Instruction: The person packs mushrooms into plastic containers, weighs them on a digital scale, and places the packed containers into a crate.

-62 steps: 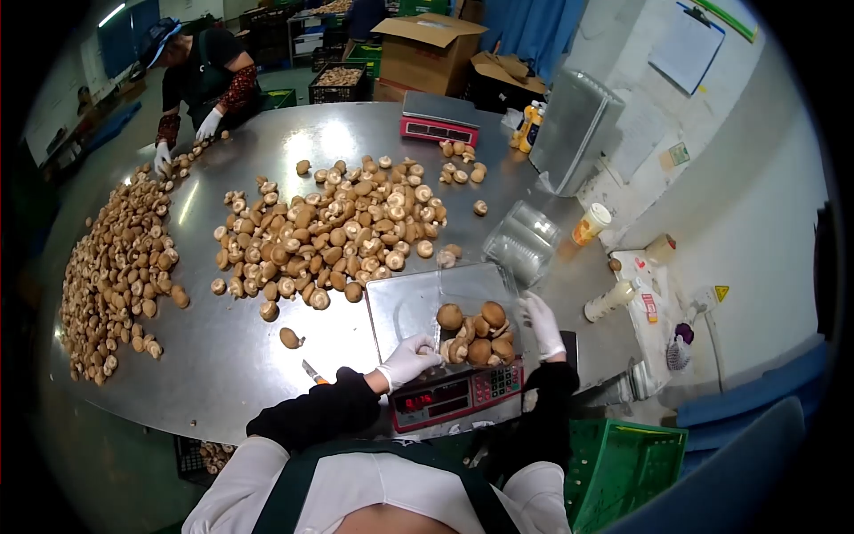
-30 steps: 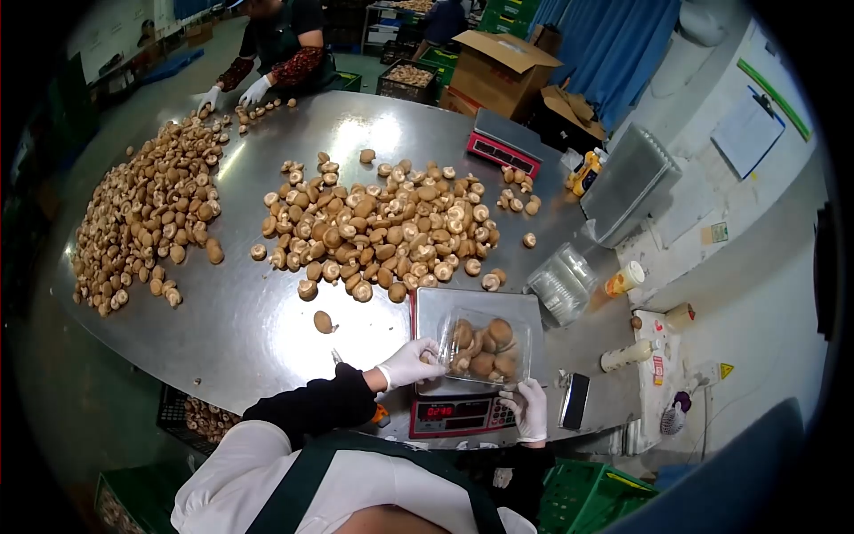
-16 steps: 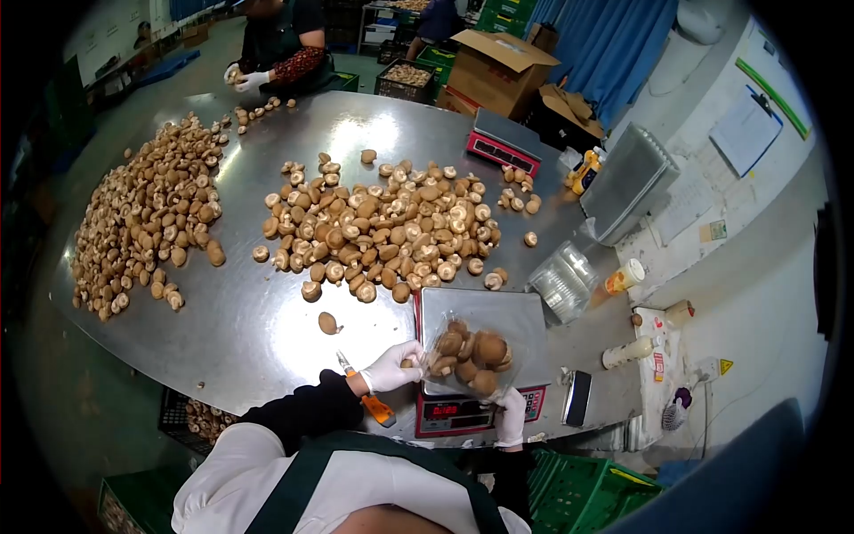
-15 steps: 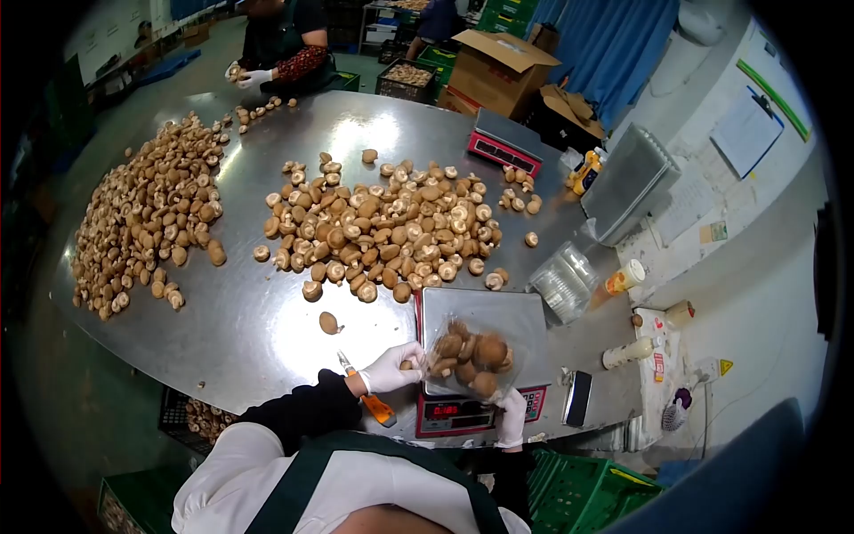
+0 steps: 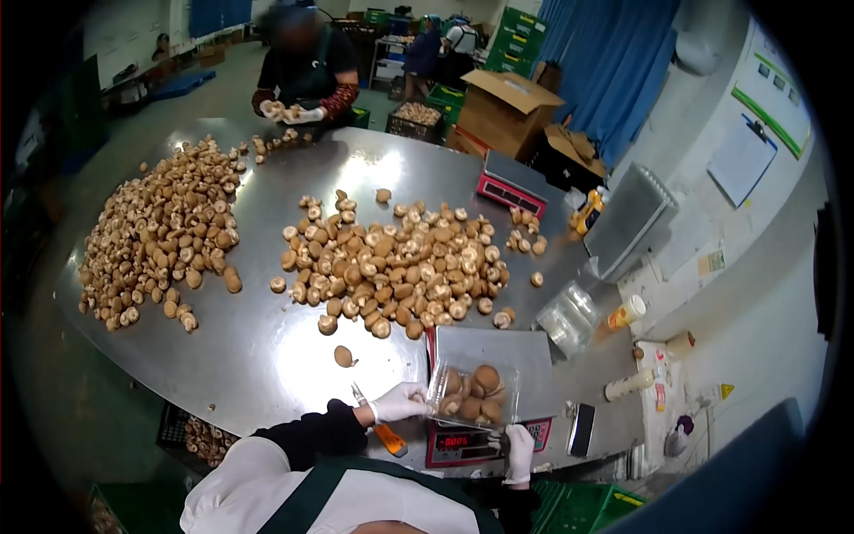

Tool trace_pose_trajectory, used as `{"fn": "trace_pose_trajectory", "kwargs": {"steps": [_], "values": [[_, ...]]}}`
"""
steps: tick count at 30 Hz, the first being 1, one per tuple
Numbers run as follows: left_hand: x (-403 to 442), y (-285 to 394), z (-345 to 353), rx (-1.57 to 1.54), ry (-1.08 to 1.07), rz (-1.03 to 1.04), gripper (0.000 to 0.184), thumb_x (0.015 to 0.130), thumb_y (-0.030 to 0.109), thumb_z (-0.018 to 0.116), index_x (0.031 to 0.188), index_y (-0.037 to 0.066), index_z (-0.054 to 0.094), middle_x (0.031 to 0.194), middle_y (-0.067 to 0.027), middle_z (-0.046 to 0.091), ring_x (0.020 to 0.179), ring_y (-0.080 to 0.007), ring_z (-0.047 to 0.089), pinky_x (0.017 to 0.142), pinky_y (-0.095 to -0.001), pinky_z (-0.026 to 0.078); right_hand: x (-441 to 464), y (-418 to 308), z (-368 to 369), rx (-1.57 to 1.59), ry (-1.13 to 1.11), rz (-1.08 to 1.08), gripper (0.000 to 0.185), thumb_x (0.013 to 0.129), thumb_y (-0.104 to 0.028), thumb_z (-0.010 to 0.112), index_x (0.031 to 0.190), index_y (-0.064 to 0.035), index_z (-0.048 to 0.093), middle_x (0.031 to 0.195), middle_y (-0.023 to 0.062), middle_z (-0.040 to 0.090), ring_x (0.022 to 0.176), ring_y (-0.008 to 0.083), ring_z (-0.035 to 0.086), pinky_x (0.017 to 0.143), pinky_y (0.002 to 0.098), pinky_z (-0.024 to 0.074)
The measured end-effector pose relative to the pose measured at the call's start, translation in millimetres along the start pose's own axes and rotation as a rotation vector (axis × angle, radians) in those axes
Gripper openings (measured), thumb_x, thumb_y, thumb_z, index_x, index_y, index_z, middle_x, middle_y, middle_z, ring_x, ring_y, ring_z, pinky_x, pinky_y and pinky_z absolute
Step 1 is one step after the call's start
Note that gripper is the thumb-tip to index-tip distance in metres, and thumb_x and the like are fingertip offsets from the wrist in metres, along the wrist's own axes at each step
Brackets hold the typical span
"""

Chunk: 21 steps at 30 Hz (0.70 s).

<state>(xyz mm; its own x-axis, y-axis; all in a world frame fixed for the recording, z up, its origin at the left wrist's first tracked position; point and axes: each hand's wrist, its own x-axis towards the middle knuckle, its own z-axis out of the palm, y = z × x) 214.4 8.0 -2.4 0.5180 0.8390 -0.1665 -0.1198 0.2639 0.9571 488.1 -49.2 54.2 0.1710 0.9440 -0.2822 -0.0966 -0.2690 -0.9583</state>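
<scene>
A clear plastic container (image 5: 474, 408) full of brown mushrooms (image 5: 470, 384) is over the plate of a red digital scale (image 5: 534, 348). My left hand (image 5: 398, 402), in a white glove, is closed at the container's left edge; whether a mushroom is also in its fingers I cannot tell. My right hand (image 5: 518, 452), gloved too, has its fingers closed at the container's near right corner. Below the container the scale's display (image 5: 454, 441) is lit red. An orange-handled knife (image 5: 390, 440) lies beside my left wrist.
A loose mushroom pile (image 5: 391, 267) covers the table's middle, with a larger heap (image 5: 160, 236) at left. A second scale (image 5: 511, 184), stacked clear containers (image 5: 569, 319) and a phone (image 5: 580, 430) are on the right. Across the table a co-worker (image 5: 307, 71) holds mushrooms.
The view has tilted up somewhat. The container has turned more level and its mushrooms have resettled. The display has gone from about 0.185 to a reading near zero with a minus sign.
</scene>
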Motion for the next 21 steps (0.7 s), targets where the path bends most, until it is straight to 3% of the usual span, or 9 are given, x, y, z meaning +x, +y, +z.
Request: {"fn": "trace_pose_trajectory", "kwargs": {"steps": [3,6,10,12,14,16,18,20,21], "values": [[-5,13,8,-0.081,0.067,-0.046,0.013,0.078,0.009,0.065,0.08,0.005,0.052,0.064,0.0003,0.057,0.054,-0.0067,0.053,0.05,-0.0202,0.043,4,4,-6,0.101,0.041,0.088,0.011,0.086,-0.012,0.05,0.089,-0.0026,0.054,0.078,0.0095,0.061,0.069,0.0208,0.063,0.058,0.0296,0.0527],[-5,16,13,-0.085,0.101,0.008,0.013,0.077,0.006,0.063,0.078,0.006,0.05,0.061,0.0009,0.054,0.052,-0.0071,0.051,0.048,-0.0205,0.041,12,14,-6,0.255,-0.025,0.111,0.009,0.085,-0.008,0.051,0.087,0.0004,0.054,0.075,0.0107,0.061,0.066,0.021,0.063,0.058,0.0294,0.0541],[-4,-1,4,0.134,0.053,0.149,0.016,0.076,0.005,0.062,0.077,0.005,0.046,0.076,-0.0006,0.056,0.069,-0.0061,0.052,0.062,-0.0206,0.043,24,37,-22,-0.045,-0.083,-0.012,0.009,0.084,-0.011,0.05,0.08,-0.0035,0.053,0.074,0.0075,0.059,0.062,0.0169,0.06,0.056,0.0273,0.05],[-6,-7,-4,0.209,-0.02,0.2,0.022,0.077,0.009,0.065,0.088,0.005,0.046,0.08,-0.0015,0.056,0.075,-0.0066,0.051,0.067,-0.0215,0.042,22,38,-23,-0.179,-0.065,-0.044,0.007,0.082,-0.009,0.053,0.079,-0.003,0.054,0.072,0.0053,0.057,0.065,0.0141,0.057,0.059,0.0252,0.0476],[-17,15,-6,0.121,-0.141,0.137,0.04,0.075,0.015,0.07,0.103,0.006,0.044,0.08,-0.0007,0.056,0.07,-0.0057,0.05,0.063,-0.0206,0.043,-3,8,0,-0.134,-0.086,-0.378,0.004,0.081,-0.005,0.055,0.078,-0.0022,0.054,0.07,0.0023,0.054,0.067,0.0107,0.053,0.062,0.0239,0.0439],[-30,55,-8,0.31,-0.18,0.087,0.084,0.071,0.026,0.076,0.135,0.009,0.025,0.109,-0.0114,0.057,0.086,-0.015,0.059,0.075,-0.0266,0.047,-7,-2,-7,-0.485,-0.069,-0.511,0.007,0.077,0.004,0.056,0.084,0.0012,0.057,0.081,0.0065,0.061,0.075,0.012,0.056,0.07,0.0246,0.045],[-18,46,-8,0.528,-0.088,0.476,0.088,0.069,0.027,0.076,0.138,0.012,0.023,0.111,-0.0134,0.058,0.088,-0.0231,0.062,0.074,-0.0296,0.049,-3,-6,-3,-0.524,-0.026,-0.61,0.009,0.074,0.005,0.057,0.082,0.0003,0.058,0.083,0.0089,0.062,0.078,0.0151,0.058,0.072,0.0275,0.0457],[-26,70,3,0.903,0.039,0.366,0.078,0.069,0.021,0.072,0.134,0.014,0.031,0.112,-0.0129,0.058,0.086,-0.0287,0.062,0.073,-0.0327,0.05,-4,-16,-1,-0.586,0.009,-0.87,0.014,0.071,0.008,0.059,0.082,-0.0005,0.058,0.09,0.0129,0.063,0.084,0.0258,0.061,0.075,0.032,0.0478],[-18,59,0,0.997,0.09,0.458,0.063,0.068,0.014,0.067,0.126,0.014,0.043,0.107,-0.0114,0.06,0.083,-0.0298,0.061,0.072,-0.0346,0.05,-4,-15,-2,-0.589,0.044,-0.919,0.015,0.07,0.008,0.06,0.081,-0.0006,0.057,0.091,0.0136,0.063,0.084,0.0266,0.061,0.075,0.0321,0.0482]]}}
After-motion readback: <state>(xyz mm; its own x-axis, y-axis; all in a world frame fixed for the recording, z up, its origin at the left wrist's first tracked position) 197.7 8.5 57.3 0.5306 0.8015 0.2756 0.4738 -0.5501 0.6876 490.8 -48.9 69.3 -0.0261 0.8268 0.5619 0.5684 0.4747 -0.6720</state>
